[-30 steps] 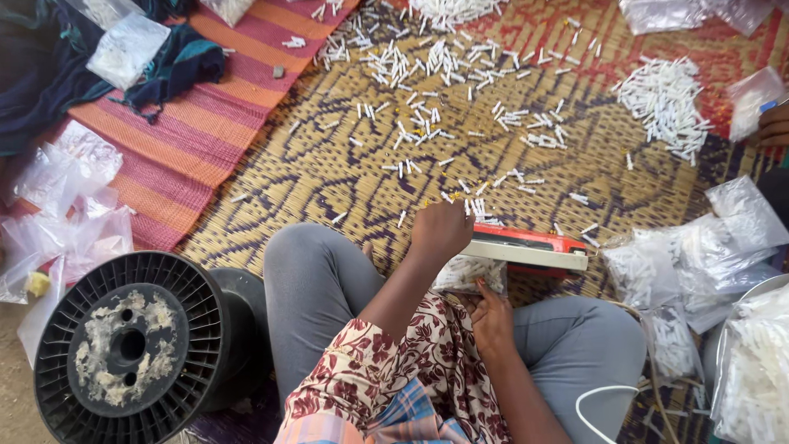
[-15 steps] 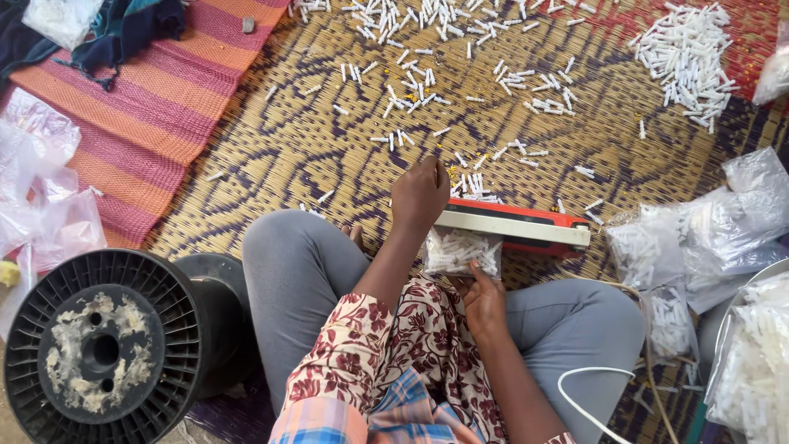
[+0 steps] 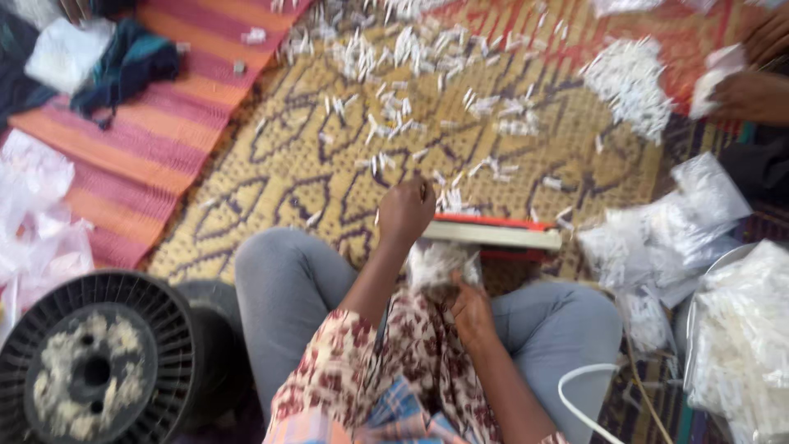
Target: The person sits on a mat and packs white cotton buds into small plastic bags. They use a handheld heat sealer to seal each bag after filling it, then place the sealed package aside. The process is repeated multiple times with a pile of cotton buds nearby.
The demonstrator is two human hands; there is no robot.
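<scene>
My left hand is raised over my knee and curled into a loose fist, pinching what seems to be one small white tube; the picture is blurred there, so I cannot be sure of the piece itself. My right hand sits lower, in my lap, gripping the bottom of a small clear bag stuffed with the same white pieces. The bag lies just below and slightly to the right of my left fist, between my two hands, its mouth facing up toward the fist.

Right beyond the bag, a long flat tool with a red edge lies across my front, its long axis running left to right, its near end almost touching my left fist. The loose white tubes are scattered on the woven mat further out, ahead of my left hand, which is the nearer one to them.

A black spool stands by my left knee, filled bags pile up on my right, and another person's hand works at the far right corner.
</scene>
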